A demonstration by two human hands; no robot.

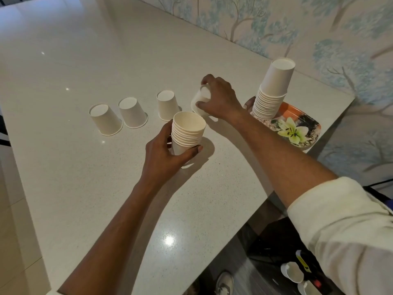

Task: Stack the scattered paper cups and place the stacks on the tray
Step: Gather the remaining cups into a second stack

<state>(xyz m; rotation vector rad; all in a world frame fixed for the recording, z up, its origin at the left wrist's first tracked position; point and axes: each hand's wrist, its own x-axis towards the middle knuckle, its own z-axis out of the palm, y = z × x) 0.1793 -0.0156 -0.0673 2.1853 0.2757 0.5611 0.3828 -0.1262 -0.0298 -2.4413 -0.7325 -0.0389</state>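
Observation:
My left hand (164, 155) grips an upright stack of several white paper cups (187, 133), mouth up, just above the white table (85, 167). My right hand (219, 97) is closed around a single upside-down cup (201, 99), tilted off the table behind that stack. Three more upside-down cups stand in a row to the left: one (105, 119), a second (132, 111), a third (167, 104). A tall upside-down stack of cups (273, 90) stands on the flowered tray (297, 128) at the table's right edge.
A wall with tree-pattern wallpaper (276, 28) runs behind the table and tray. Below the table's near right edge lie a shoe (224, 283) and some dark items with torn white cups (292, 272) on the floor.

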